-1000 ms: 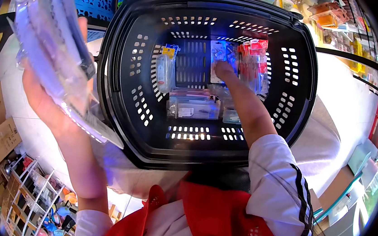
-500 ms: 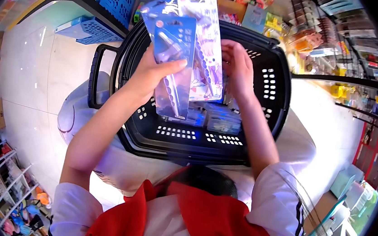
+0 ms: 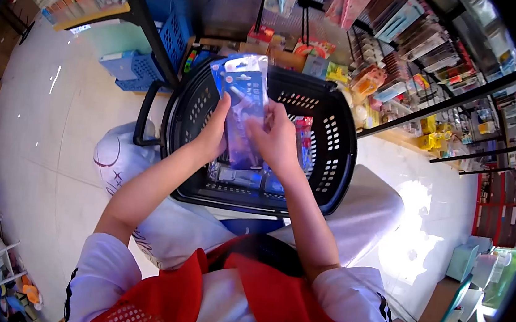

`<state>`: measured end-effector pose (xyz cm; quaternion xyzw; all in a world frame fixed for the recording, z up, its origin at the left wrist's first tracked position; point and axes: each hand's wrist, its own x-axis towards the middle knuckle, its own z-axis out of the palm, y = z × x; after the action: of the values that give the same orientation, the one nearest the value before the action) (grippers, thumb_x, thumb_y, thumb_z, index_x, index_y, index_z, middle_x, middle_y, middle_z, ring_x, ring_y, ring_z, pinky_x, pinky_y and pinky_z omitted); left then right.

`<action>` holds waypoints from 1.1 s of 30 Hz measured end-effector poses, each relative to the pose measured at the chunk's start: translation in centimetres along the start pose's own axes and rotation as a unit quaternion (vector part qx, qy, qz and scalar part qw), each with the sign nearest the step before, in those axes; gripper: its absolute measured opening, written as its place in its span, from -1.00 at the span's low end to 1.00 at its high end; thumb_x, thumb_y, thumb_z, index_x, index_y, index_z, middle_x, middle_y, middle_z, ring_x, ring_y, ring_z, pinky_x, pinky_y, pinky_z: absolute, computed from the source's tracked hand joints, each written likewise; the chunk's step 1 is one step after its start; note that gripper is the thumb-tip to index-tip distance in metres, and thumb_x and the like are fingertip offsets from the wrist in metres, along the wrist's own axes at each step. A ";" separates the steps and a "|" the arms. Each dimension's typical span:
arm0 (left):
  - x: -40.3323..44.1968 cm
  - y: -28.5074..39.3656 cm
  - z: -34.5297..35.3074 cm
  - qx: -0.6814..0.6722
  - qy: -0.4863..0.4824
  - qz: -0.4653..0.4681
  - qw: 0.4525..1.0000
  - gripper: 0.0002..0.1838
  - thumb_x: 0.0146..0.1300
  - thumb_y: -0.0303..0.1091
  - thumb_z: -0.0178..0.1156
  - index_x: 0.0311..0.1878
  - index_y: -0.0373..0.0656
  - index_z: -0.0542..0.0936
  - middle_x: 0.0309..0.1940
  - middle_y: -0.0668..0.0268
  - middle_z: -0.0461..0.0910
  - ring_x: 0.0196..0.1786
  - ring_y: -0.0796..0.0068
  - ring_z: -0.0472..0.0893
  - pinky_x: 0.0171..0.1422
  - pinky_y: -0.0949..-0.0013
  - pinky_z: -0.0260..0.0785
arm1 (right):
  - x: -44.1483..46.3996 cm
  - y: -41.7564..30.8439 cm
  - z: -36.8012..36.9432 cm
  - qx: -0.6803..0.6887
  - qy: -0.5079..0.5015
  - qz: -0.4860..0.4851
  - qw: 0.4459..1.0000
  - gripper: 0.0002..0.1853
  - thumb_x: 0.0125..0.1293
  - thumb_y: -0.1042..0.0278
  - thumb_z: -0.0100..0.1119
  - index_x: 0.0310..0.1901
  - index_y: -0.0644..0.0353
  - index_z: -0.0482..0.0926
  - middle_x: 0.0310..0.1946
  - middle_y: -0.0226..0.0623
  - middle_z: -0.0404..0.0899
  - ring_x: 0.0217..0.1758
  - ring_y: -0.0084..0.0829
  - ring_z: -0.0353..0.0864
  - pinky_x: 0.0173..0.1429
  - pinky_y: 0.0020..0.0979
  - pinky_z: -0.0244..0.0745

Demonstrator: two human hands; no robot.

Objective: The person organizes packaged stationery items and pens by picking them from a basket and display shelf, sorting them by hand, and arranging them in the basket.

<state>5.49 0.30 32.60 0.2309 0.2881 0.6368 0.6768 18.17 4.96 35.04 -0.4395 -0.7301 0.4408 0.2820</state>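
Both forearms angle up to the centre of the frame, the left hand [image 3: 212, 137] with its fingers closed on the left edge of the packs [image 3: 243, 100], the right hand [image 3: 280, 139] pinching their right side, thumb across the front. Shelves [image 3: 446, 106] of goods fill the upper right; the black basket [image 3: 247, 208] lies beneath, clear boxes [image 3: 239, 177] and red packages [image 3: 304, 127] inside, partly blocked from view. The packs, blue and white, overlap above the basket, glossy and slightly fanned
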 end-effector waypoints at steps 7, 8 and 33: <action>0.4 1.2 -0.2 -0.021 0.078 0.004 0.997 -0.52 0.24 0.00 -0.06 0.11 -0.11 0.28 -0.04 0.29 0.43 0.02 0.45 0.44 0.09 0.35 0.28 | 1.0 0.9 0.4 0.345 0.052 0.077 0.934 -0.85 0.23 0.39 -0.02 -0.23 0.27 0.38 -0.52 -0.43 0.44 -0.57 -0.65 0.37 -0.48 -0.55 0.30; 0.4 1.4 -0.3 0.005 0.095 0.011 0.995 -0.54 0.23 -0.06 0.00 0.10 -0.11 0.28 -0.05 0.30 0.43 0.01 0.45 0.44 0.08 0.36 0.29 | 1.1 0.2 0.2 0.394 0.058 0.111 0.910 -0.85 0.25 0.38 -0.05 -0.22 0.27 0.37 -0.51 -0.44 0.43 -0.56 -0.67 0.36 -0.47 -0.57 0.30; 0.8 1.7 0.3 0.222 0.163 0.151 0.949 -0.60 0.09 -0.40 0.16 0.02 -0.15 0.33 -0.07 0.35 0.45 -0.01 0.55 0.43 0.05 0.45 0.26 | 2.6 1.7 2.3 0.041 0.082 -0.007 0.996 -0.37 0.05 0.14 0.24 -0.01 0.46 0.24 -0.34 -0.09 0.50 -0.32 -0.32 0.53 -0.19 -0.40 0.42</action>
<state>4.43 1.24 33.91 0.3096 0.4905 0.6804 0.4479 15.84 6.77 32.53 -0.4570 -0.6886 0.4310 0.3623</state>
